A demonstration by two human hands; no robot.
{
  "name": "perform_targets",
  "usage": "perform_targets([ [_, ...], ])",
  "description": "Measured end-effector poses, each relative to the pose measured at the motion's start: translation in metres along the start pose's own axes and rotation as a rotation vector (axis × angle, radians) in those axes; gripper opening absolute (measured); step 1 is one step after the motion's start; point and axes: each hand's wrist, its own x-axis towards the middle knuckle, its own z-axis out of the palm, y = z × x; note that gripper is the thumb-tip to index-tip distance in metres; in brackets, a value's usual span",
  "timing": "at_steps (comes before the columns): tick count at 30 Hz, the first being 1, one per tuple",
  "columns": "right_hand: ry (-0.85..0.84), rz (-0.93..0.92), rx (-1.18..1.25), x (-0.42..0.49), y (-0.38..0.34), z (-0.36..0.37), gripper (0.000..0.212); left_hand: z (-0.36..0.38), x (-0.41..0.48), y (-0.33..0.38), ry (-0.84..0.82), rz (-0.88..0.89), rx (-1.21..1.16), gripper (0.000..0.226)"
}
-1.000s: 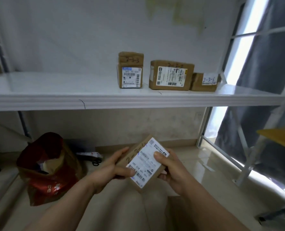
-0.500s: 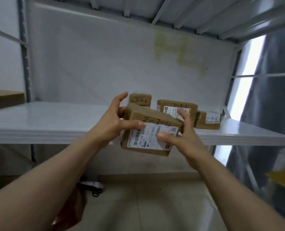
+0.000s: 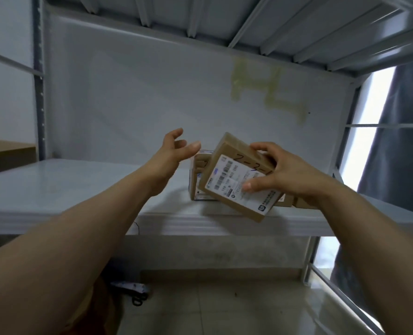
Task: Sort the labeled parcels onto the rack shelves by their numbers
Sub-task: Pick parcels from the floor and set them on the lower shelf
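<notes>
My right hand (image 3: 285, 174) grips a brown cardboard parcel (image 3: 234, 175) with a white shipping label and a handwritten number starting "2-3-". The parcel is tilted and held above the front of the white rack shelf (image 3: 80, 189). My left hand (image 3: 174, 151) hovers just left of it with relaxed fingers, touching nothing. Behind the held parcel stand other brown parcels on the shelf (image 3: 197, 177), mostly hidden by the parcel and my right hand.
The shelf's left part lies bare. The underside of an upper shelf (image 3: 249, 20) spans the top. Rack uprights stand at the left (image 3: 40, 93) and right (image 3: 350, 112). Scissors (image 3: 139, 299) lie on the tiled floor below. A dark curtain (image 3: 403, 131) hangs at right.
The parcel went from low near the floor up to shelf height. My left hand let go of it and drew off to the left; my right hand alone holds it, tilted.
</notes>
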Motion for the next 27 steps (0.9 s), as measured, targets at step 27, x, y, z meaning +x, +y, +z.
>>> perform_targets([
  [27, -0.207, -0.046, -0.499, 0.103, -0.016, 0.043, 0.092, -0.115, 0.034, -0.052, -0.108, -0.290, 0.077, 0.090],
])
